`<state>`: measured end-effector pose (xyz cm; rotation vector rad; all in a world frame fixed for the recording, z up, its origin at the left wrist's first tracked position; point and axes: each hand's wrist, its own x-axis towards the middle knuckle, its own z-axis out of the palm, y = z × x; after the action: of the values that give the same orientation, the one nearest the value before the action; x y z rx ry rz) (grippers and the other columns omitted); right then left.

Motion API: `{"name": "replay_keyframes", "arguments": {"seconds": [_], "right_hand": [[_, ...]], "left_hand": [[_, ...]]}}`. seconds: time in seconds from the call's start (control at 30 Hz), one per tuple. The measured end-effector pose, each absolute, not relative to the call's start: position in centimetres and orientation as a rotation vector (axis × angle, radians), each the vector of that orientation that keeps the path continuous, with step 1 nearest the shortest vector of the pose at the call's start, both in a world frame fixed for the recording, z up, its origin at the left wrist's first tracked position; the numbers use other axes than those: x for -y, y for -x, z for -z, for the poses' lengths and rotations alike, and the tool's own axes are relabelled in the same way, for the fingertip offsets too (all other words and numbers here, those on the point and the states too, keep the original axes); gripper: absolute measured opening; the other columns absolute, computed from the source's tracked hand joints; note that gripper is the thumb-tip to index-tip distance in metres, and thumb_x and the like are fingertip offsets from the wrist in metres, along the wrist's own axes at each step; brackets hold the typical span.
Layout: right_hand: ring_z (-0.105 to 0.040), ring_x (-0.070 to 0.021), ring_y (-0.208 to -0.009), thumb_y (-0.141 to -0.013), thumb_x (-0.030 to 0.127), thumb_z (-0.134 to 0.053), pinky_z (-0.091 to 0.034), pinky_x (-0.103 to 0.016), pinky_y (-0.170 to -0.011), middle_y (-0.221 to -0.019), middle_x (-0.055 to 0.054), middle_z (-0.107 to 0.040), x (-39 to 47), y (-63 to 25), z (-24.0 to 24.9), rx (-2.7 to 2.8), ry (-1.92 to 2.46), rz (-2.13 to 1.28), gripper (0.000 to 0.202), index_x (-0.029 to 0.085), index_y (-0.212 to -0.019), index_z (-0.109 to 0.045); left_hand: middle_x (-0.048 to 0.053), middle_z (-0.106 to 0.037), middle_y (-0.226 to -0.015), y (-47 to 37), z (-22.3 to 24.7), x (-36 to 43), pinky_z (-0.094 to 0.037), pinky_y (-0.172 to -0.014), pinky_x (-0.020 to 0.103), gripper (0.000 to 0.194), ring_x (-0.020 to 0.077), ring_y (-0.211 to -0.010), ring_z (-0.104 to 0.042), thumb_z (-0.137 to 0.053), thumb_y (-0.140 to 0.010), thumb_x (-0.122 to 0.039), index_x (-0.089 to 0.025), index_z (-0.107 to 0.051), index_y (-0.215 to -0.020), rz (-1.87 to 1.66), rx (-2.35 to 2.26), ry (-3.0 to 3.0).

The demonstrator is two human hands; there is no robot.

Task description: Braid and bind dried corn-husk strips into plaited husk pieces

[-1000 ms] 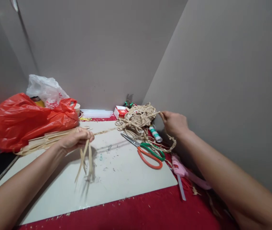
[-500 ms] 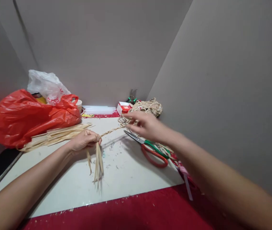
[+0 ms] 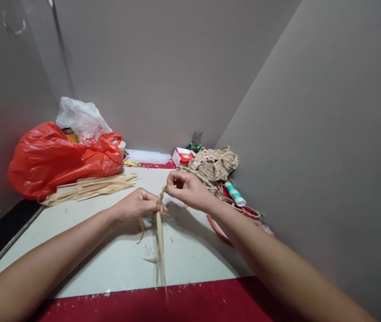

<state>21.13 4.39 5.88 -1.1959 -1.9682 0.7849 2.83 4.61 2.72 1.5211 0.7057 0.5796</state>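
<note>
Near the middle of the white board, my left hand (image 3: 141, 205) is closed on a thin braided cord (image 3: 161, 195) of dry straw-like strips. Loose strip ends (image 3: 160, 243) hang below its fingers. My right hand (image 3: 185, 188) pinches the cord just above and to the right of my left hand. A coil of similar braided cord (image 3: 217, 163) lies behind my right hand. Under my right forearm, the red handle of the scissors (image 3: 217, 230) shows in part; the rest is hidden.
A red plastic bag (image 3: 56, 156) and flat dry strips (image 3: 91, 188) lie at the left. Clear sticks (image 3: 147, 156) and a red and white box (image 3: 182, 156) are at the back. A white and green tube (image 3: 235, 194) lies right, a black slab (image 3: 6, 232) left.
My right hand has come in beside my left hand and closed on the cord; it was apart from it and blurred. The view has shifted, and the scissors are now mostly covered by my right arm.
</note>
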Motion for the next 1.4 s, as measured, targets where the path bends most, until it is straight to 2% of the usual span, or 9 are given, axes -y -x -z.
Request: {"name": "replay_keyframes", "arguments": {"seconds": [0.13,0.43,0.67,0.8,0.9,1.1,1.2,1.27,1.4], "right_hand": [[-0.045,-0.0076,-0.041,-0.062,0.015,-0.053,-0.036,-0.02,-0.042,-0.052,0.007,-0.047,-3.0,-19.9,-6.2,1.582,1.035,-1.362,0.01,0.019,-0.065,-0.044],[-0.055,-0.0084,-0.053,-0.066,0.012,-0.062,-0.043,-0.022,-0.052,-0.065,0.004,-0.054,-2.9,-20.9,-5.3,1.346,0.808,-1.503,0.015,0.016,-0.069,-0.048],[-0.061,-0.0117,-0.065,-0.068,0.014,-0.067,-0.045,-0.023,-0.055,-0.073,0.001,-0.057,-1.6,-22.3,-6.3,1.429,0.737,-1.552,0.016,0.016,-0.072,-0.052],[-0.059,-0.0104,-0.055,-0.071,0.02,-0.066,-0.045,-0.022,-0.05,-0.065,0.001,-0.058,-1.0,-22.4,-6.0,1.305,0.726,-1.689,0.014,0.016,-0.073,-0.053],[-0.053,-0.0069,-0.047,-0.07,0.021,-0.065,-0.043,-0.018,-0.044,-0.06,0.003,-0.056,-1.3,-22.1,-5.0,1.002,0.773,-1.798,0.013,0.016,-0.071,-0.053],[-0.031,-0.0027,-0.03,-0.07,0.022,-0.057,-0.024,-0.014,-0.03,-0.044,0.006,-0.045,-1.6,-21.4,-4.3,0.478,0.889,-2.021,0.014,0.015,-0.062,-0.048],[-0.038,-0.0029,-0.034,-0.073,0.02,-0.056,-0.03,-0.013,-0.032,-0.051,0.002,-0.053,-1.1,-21.1,-4.5,0.434,0.809,-2.001,0.014,0.014,-0.062,-0.049],[-0.048,-0.0038,-0.042,-0.074,0.016,-0.056,-0.04,-0.013,-0.038,-0.064,-0.002,-0.061,-0.7,-20.8,-4.4,0.482,0.77,-1.967,0.006,0.011,-0.072,-0.056],[-0.055,-0.0063,-0.05,-0.077,0.016,-0.06,-0.046,-0.015,-0.043,-0.073,-0.004,-0.065,-0.1,-20.4,-3.7,0.597,0.799,-1.818,0.016,0.009,-0.091,-0.062]], "left_hand": [[0.004,-0.064,-0.064,-3.6,-3.1,-3.2,-0.043,-0.071,0.027,0.016,0.0151,-0.071,-0.058,-0.061,-0.068,-0.025,-0.013,-0.067,-0.059,-0.63,-0.675,-1.493],[0.002,-0.058,-0.065,-4.8,-3.5,-1.3,-0.042,-0.06,0.022,0.023,0.01,-0.06,-0.05,-0.053,-0.07,-0.019,-0.014,-0.067,-0.054,-0.86,-0.785,-1.485],[0.006,-0.067,-0.077,-4.9,-3.6,-0.6,-0.042,-0.088,0.03,0.024,0.0197,-0.104,-0.056,-0.051,-0.072,-0.013,-0.018,-0.062,-0.051,-1.087,-0.834,-1.698],[0.009,-0.069,-0.095,-4.6,-3.8,-0.5,-0.04,-0.094,0.033,0.023,0.0212,-0.116,-0.052,-0.051,-0.076,-0.015,-0.018,-0.061,-0.056,-1.249,-0.843,-1.887],[0.012,-0.068,-0.101,-4.4,-3.5,-0.5,-0.042,-0.093,0.033,0.022,0.0212,-0.113,-0.055,-0.051,-0.079,-0.017,-0.017,-0.059,-0.059,-1.335,-0.829,-2.035],[0.013,-0.065,-0.086,-4.1,-0.9,-1.8,-0.048,-0.072,0.028,0.025,0.0189,-0.089,-0.063,-0.046,-0.081,-0.013,-0.018,-0.049,-0.058,-1.14,-0.68,-2.556],[0.014,-0.065,-0.089,-3.9,0.0,-2.6,-0.049,-0.07,0.029,0.022,0.0173,-0.078,-0.062,-0.044,-0.083,-0.014,-0.017,-0.052,-0.062,-1.059,-0.679,-2.741],[0.015,-0.065,-0.094,-3.7,0.2,-3.0,-0.049,-0.072,0.03,0.022,0.0174,-0.08,-0.063,-0.043,-0.084,-0.014,-0.016,-0.054,-0.066,-1.064,-0.715,-2.773],[0.017,-0.065,-0.103,-3.6,0.5,-3.4,-0.051,-0.075,0.031,0.02,0.0187,-0.086,-0.064,-0.043,-0.084,-0.013,-0.014,-0.057,-0.07,-1.093,-0.726,-2.826]]}}
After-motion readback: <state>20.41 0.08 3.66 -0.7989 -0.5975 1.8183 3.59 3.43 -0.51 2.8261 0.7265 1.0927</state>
